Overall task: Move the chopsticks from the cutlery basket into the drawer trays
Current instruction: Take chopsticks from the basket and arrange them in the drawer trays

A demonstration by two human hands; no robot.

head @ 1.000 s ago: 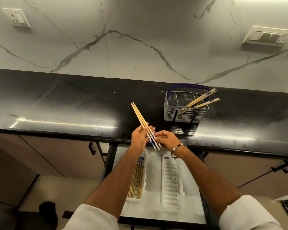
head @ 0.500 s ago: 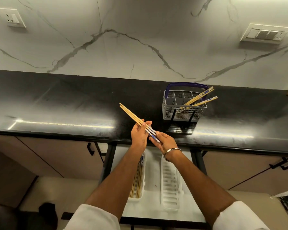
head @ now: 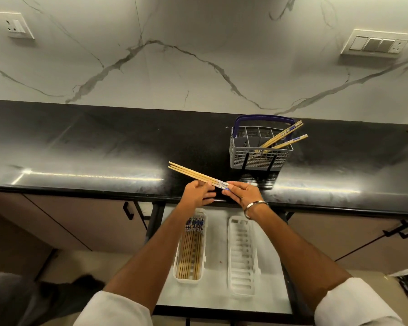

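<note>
near the middle of the frame both hands held a small bundle of chopsticks [head: 193,174] over the front edge of the black tabletop [head: 92,147]. the right hand [head: 242,192] pinched the patterned blue ends between thumb and fingertips, while the left hand [head: 196,193] touched the bundle from below with its fingers mostly extended; whether it truly gripped could not be told. the plain wooden tips pointed toward the upper left of the frame. at the upper right of centre, the grey cutlery basket [head: 259,156] with a blue handle stood on the tabletop, well apart from the hands, with a few more chopsticks leaning out over its right rim. below the hands, in the lower middle of the frame, the open drawer [head: 216,255] carried two white trays side by side: the left tray [head: 177,267] held a row of chopsticks laid lengthwise, blue ends toward the tabletop, and the right tray [head: 242,255] lay just beside it.
</note>
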